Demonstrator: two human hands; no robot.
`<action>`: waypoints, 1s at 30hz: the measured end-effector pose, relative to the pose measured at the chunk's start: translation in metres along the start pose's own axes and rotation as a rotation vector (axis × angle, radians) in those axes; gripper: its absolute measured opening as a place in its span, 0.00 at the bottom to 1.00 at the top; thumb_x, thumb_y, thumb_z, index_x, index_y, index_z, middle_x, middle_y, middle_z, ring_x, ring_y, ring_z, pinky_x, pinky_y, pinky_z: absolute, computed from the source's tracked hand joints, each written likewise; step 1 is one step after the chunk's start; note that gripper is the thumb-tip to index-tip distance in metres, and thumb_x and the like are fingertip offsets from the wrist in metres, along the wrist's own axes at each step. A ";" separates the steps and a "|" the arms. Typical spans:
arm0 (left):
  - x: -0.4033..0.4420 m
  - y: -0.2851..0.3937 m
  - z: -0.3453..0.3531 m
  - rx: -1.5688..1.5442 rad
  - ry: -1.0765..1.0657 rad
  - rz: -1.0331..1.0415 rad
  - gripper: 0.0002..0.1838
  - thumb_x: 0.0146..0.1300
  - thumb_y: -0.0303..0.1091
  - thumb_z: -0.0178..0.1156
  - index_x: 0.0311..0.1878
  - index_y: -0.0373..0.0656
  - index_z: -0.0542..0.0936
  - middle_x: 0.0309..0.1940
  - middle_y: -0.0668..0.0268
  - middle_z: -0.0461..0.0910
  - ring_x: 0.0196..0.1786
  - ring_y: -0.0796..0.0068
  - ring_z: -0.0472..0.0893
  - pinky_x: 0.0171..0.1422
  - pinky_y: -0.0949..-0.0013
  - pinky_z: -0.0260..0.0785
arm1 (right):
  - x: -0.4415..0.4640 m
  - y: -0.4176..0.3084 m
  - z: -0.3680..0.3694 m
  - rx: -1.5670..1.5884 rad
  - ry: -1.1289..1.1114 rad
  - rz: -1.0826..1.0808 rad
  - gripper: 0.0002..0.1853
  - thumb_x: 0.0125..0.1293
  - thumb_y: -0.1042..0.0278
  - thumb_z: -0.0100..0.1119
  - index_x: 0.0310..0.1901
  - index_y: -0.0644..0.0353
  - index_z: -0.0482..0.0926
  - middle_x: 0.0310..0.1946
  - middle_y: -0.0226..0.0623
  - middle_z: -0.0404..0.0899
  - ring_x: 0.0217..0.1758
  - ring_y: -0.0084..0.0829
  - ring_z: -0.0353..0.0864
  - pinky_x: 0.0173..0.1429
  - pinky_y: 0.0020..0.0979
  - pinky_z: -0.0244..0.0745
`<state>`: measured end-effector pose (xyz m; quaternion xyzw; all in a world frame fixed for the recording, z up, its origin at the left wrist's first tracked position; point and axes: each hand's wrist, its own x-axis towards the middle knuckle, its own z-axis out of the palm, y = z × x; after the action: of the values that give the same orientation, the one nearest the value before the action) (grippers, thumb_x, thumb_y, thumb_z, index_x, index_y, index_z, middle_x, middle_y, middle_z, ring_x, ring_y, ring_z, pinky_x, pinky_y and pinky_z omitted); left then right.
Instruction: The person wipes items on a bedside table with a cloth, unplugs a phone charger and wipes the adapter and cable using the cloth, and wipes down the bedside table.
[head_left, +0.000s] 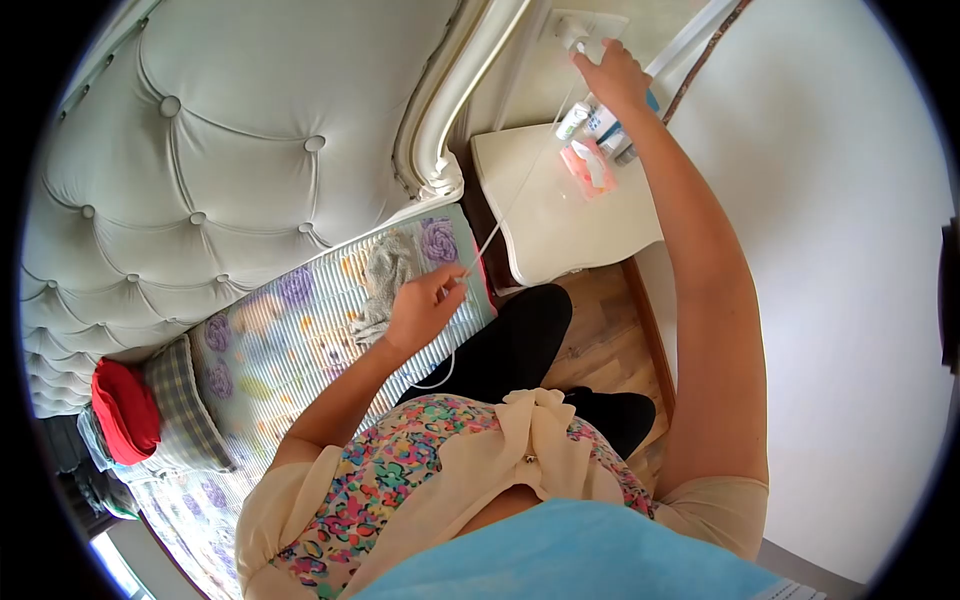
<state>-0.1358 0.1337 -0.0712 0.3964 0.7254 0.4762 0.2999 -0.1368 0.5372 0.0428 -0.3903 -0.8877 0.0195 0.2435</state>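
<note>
A thin white charging cable is pinched in my left hand, whose fingers are closed above the bed's edge. From there the cable runs up toward a white charger at the wall outlet, and its other part loops down by my leg. My right hand reaches out over the nightstand, right beside the charger. Its thumb and a finger stand apart, with nothing clearly held between them. A grey crumpled cloth lies on the bed behind my left hand.
The white nightstand carries a pink tissue pack, a white bottle and other small items. A tufted headboard borders the patterned bed mat. A red folded item and a plaid pillow lie farther left.
</note>
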 end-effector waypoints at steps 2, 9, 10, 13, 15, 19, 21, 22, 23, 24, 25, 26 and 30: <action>-0.004 -0.001 0.000 -0.009 0.009 0.001 0.12 0.63 0.28 0.58 0.49 0.38 0.78 0.26 0.64 0.82 0.25 0.84 0.76 0.30 0.77 0.68 | 0.026 -0.014 0.006 -0.053 -0.057 0.089 0.33 0.54 0.38 0.56 0.49 0.62 0.77 0.45 0.44 0.82 0.51 0.43 0.79 0.57 0.50 0.59; -0.002 -0.013 0.000 -0.090 0.035 -0.043 0.11 0.63 0.25 0.57 0.48 0.36 0.79 0.28 0.64 0.82 0.28 0.83 0.78 0.32 0.77 0.69 | 0.060 -0.018 0.015 -0.146 -0.252 0.200 0.32 0.56 0.40 0.54 0.55 0.54 0.77 0.55 0.35 0.79 0.58 0.38 0.76 0.62 0.51 0.55; -0.002 -0.017 0.001 -0.095 0.052 -0.023 0.10 0.63 0.25 0.57 0.47 0.36 0.79 0.28 0.64 0.82 0.28 0.83 0.78 0.32 0.77 0.69 | 0.061 -0.014 0.014 -0.193 -0.311 0.171 0.30 0.56 0.40 0.54 0.54 0.53 0.78 0.53 0.35 0.79 0.58 0.38 0.76 0.62 0.52 0.55; -0.002 -0.018 0.000 -0.036 0.062 0.018 0.09 0.63 0.26 0.57 0.45 0.35 0.80 0.26 0.65 0.81 0.29 0.83 0.78 0.32 0.77 0.68 | 0.039 0.008 0.018 -0.225 -0.295 0.127 0.26 0.56 0.41 0.54 0.47 0.54 0.81 0.45 0.37 0.82 0.52 0.39 0.79 0.59 0.49 0.57; -0.003 -0.015 -0.003 0.006 0.046 0.035 0.09 0.63 0.27 0.57 0.44 0.36 0.80 0.26 0.65 0.80 0.28 0.83 0.78 0.32 0.77 0.68 | 0.017 0.021 0.016 -0.208 -0.223 0.116 0.25 0.56 0.41 0.54 0.41 0.57 0.82 0.37 0.39 0.84 0.46 0.40 0.81 0.56 0.46 0.59; -0.015 -0.016 -0.005 0.001 -0.092 -0.011 0.08 0.63 0.29 0.58 0.43 0.37 0.80 0.25 0.65 0.80 0.26 0.83 0.78 0.30 0.77 0.68 | -0.052 0.012 -0.023 0.490 -0.262 0.247 0.24 0.54 0.48 0.64 0.43 0.62 0.81 0.37 0.36 0.83 0.42 0.30 0.80 0.49 0.28 0.68; -0.019 -0.022 -0.008 0.034 -0.189 -0.048 0.10 0.60 0.35 0.61 0.42 0.41 0.81 0.22 0.59 0.79 0.23 0.67 0.78 0.30 0.67 0.70 | -0.092 -0.005 -0.044 0.875 -0.321 0.325 0.23 0.55 0.52 0.66 0.44 0.64 0.80 0.37 0.33 0.80 0.39 0.23 0.77 0.48 0.26 0.68; -0.021 -0.017 -0.015 0.065 -0.285 -0.091 0.11 0.61 0.36 0.61 0.43 0.41 0.81 0.26 0.58 0.80 0.26 0.66 0.80 0.33 0.67 0.71 | -0.112 -0.008 -0.046 0.872 -0.348 0.343 0.23 0.55 0.52 0.66 0.44 0.64 0.80 0.37 0.33 0.80 0.39 0.23 0.77 0.48 0.26 0.68; -0.020 -0.015 -0.022 0.096 -0.374 -0.132 0.12 0.61 0.37 0.60 0.44 0.41 0.81 0.30 0.57 0.81 0.29 0.64 0.81 0.36 0.67 0.72 | -0.130 -0.012 -0.046 0.978 -0.391 0.320 0.22 0.56 0.54 0.65 0.43 0.65 0.80 0.37 0.32 0.79 0.38 0.23 0.76 0.47 0.26 0.69; -0.020 -0.027 -0.020 0.167 -0.253 0.086 0.13 0.62 0.37 0.60 0.45 0.41 0.80 0.34 0.55 0.81 0.34 0.63 0.81 0.40 0.67 0.73 | -0.148 -0.018 -0.046 1.084 -0.439 0.301 0.20 0.57 0.55 0.65 0.42 0.66 0.80 0.36 0.31 0.78 0.38 0.22 0.75 0.46 0.26 0.69; -0.023 -0.040 -0.018 0.240 -0.132 0.292 0.14 0.63 0.38 0.59 0.47 0.41 0.80 0.39 0.54 0.81 0.40 0.61 0.81 0.45 0.68 0.73 | -0.169 -0.027 -0.045 1.087 -0.483 0.321 0.20 0.57 0.55 0.65 0.42 0.66 0.80 0.36 0.31 0.78 0.38 0.22 0.75 0.46 0.26 0.69; -0.024 -0.037 -0.020 0.127 -0.113 0.154 0.17 0.64 0.41 0.57 0.52 0.42 0.78 0.45 0.56 0.79 0.46 0.65 0.79 0.51 0.68 0.70 | -0.190 -0.039 -0.045 1.127 -0.509 0.333 0.19 0.58 0.56 0.65 0.42 0.66 0.80 0.36 0.30 0.78 0.36 0.21 0.74 0.43 0.25 0.69; -0.033 -0.008 -0.023 -0.382 -0.023 -0.166 0.29 0.67 0.54 0.52 0.62 0.42 0.71 0.55 0.61 0.75 0.56 0.66 0.75 0.63 0.65 0.65 | -0.279 -0.073 -0.013 1.151 -0.717 0.365 0.17 0.57 0.59 0.66 0.40 0.65 0.80 0.30 0.31 0.81 0.32 0.21 0.78 0.39 0.21 0.71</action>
<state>-0.1405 0.0934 -0.0680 0.2764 0.6486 0.5742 0.4163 -0.0202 0.2880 -0.0459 -0.3118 -0.6821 0.6544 0.0967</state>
